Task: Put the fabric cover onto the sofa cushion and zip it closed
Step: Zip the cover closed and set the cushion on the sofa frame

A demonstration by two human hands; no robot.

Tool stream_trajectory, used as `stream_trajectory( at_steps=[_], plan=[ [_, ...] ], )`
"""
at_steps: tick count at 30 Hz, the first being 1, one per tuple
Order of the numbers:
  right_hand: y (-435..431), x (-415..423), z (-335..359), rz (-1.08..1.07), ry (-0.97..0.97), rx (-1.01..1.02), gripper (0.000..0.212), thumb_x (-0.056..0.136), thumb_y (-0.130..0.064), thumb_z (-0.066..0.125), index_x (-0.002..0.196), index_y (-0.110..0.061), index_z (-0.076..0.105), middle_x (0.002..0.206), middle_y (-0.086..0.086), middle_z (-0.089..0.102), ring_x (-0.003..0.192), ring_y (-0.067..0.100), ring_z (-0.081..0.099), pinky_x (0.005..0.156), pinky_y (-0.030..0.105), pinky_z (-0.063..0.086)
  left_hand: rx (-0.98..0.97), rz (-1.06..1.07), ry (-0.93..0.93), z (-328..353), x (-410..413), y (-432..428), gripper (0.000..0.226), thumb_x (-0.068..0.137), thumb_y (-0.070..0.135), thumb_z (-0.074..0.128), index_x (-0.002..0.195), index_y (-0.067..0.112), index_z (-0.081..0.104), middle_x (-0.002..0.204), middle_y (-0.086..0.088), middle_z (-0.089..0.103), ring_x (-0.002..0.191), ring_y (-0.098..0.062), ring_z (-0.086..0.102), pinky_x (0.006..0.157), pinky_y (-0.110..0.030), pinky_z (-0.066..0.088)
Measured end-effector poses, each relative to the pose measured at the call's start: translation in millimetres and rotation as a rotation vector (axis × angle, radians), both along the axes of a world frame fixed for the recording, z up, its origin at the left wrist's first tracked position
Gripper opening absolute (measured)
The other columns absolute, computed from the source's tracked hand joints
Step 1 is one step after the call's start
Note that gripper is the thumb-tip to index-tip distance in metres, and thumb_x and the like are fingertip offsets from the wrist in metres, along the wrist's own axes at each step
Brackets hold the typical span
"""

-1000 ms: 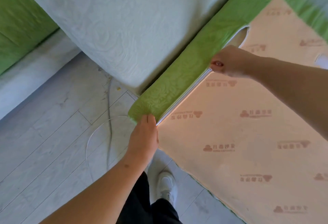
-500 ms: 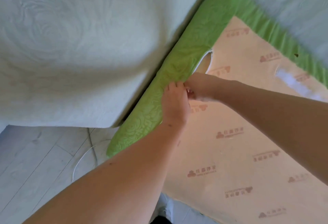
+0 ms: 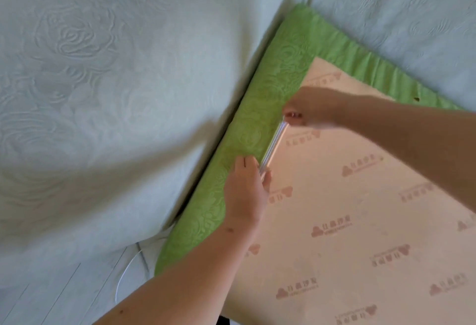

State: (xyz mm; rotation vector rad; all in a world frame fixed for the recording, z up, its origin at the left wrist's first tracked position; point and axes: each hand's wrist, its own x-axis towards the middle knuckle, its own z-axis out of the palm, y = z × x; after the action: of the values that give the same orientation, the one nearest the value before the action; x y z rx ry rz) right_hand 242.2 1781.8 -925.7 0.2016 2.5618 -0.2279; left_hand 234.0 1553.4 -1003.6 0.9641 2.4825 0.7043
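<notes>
A reddish logo with small lettering is repeating across the cushion's pink underside (image 3: 360, 208), right of the fingers (image 3: 244, 163). It is blurring too much to read.

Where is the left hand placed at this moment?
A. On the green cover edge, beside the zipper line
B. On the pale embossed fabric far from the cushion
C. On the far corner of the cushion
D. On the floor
A: the left hand presses on the green cover, its fingertips by the zipper, nearer the camera than the right hand.
</notes>
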Motion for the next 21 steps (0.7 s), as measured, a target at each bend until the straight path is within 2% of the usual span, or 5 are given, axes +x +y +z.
stream_trajectory(
  at_steps=[4,7,13,17,21],
  plan=[
    [37,-9,6,0.009,0.0,0.009,0.032,0.094,-0.026,0.05,0.064,-0.02,0.046,0.058,-0.007,0.045,0.065,0.023,0.049,0.063,0.028,0.034,0.086,-0.029,0.155,3,-2,32,0.037,0.085,0.037,0.067,0.107,0.01,0.056,0.1,-0.005,0.057,0.089,-0.022,0.057,0.073,-0.035,0.052],
    [30,-4,-7,-0.033,0.025,0.0,0.027,0.096,-0.025,0.048,0.072,-0.013,0.052,0.059,-0.005,0.043,0.068,0.025,0.049,0.063,0.028,0.031,0.059,-0.007,0.197,8,-5,64,0.046,0.083,0.037,0.068,0.116,0.007,0.055,0.107,-0.008,0.059,0.099,-0.026,0.057,0.082,-0.039,0.049],
    [39,34,9,-0.259,0.121,-0.01,0.031,0.099,-0.042,0.04,0.111,-0.02,0.059,0.103,0.002,0.058,0.102,0.026,0.056,0.077,0.034,0.044,0.006,-0.137,0.274,33,-16,101,0.057,0.081,0.039,0.068,0.125,0.007,0.052,0.118,-0.009,0.057,0.11,-0.028,0.054,0.088,-0.039,0.046],
    [59,75,45,-0.479,0.237,-0.048,0.043,0.096,-0.047,0.044,0.132,-0.024,0.048,0.134,0.002,0.048,0.115,0.027,0.053,0.094,0.044,0.046,0.014,-0.221,0.329,79,-6,122,0.061,0.081,0.04,0.067,0.128,0.005,0.052,0.118,-0.011,0.058,0.11,-0.03,0.055,0.088,-0.039,0.047],
    [60,117,101,-0.751,0.432,-0.035,0.053,0.096,-0.046,0.044,0.141,-0.017,0.042,0.144,0.003,0.042,0.12,0.028,0.051,0.1,0.043,0.042,0.052,-0.334,0.35,153,8,145,0.064,0.082,0.041,0.065,0.133,0.007,0.049,0.123,-0.01,0.058,0.116,-0.029,0.053,0.093,-0.041,0.047]
  ],
)
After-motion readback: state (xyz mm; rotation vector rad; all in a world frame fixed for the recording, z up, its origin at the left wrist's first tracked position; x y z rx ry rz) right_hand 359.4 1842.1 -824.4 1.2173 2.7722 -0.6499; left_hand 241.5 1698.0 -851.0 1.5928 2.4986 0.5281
